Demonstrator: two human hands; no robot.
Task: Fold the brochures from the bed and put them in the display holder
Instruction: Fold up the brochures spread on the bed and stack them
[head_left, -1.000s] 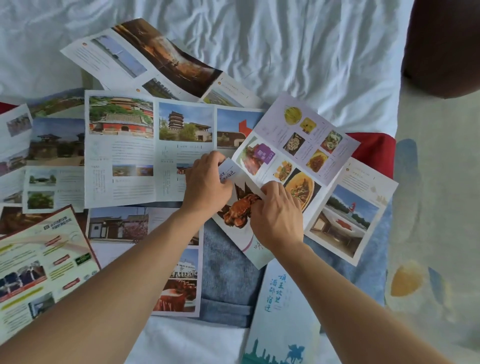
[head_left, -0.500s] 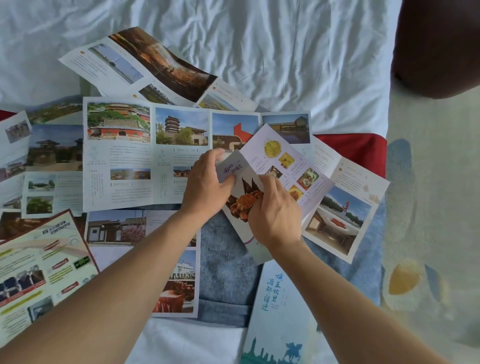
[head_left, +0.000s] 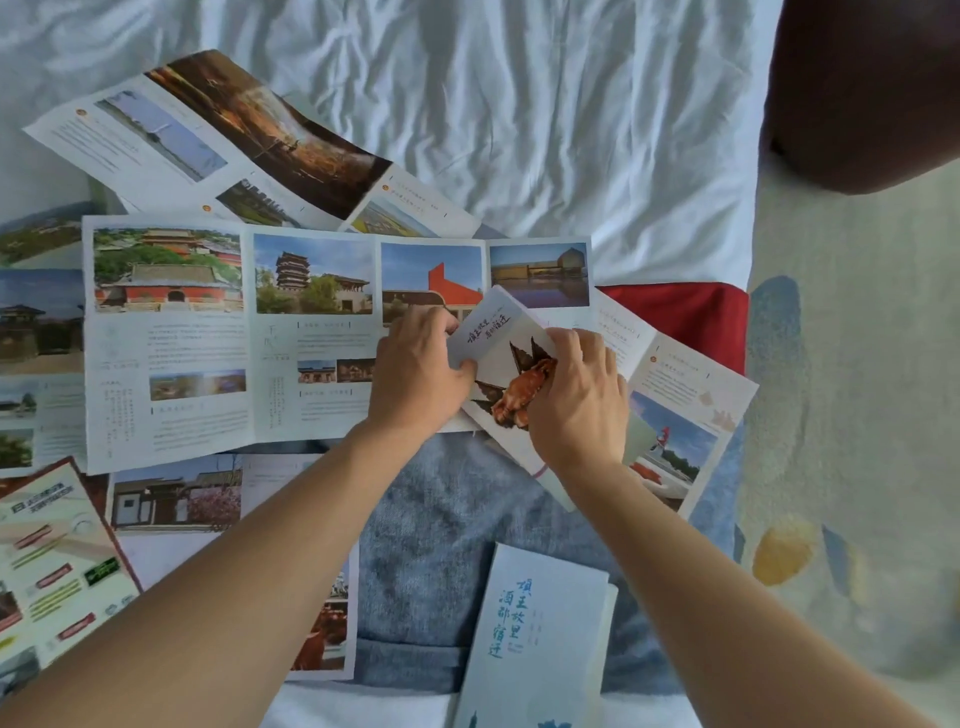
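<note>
1. The crab-cover brochure lies on the bed between the two hands, its panels closed down to one narrow stack. Its long axis runs diagonally, from up-left to down-right.
2. The left hand pinches the stack's upper-left corner, thumb on the cover; that grip is curled, not spread.
3. The right hand lies over the lower-right half, fingers curled onto the cover at the far edge.
4. Judged step: creasing the last fold. Both hands sit on it; the right covers more of its length.
5. A folded blue brochure lies nearer the body; an unfolded temple brochure spreads left of the left grip.
6. No display holder is in view.
</note>
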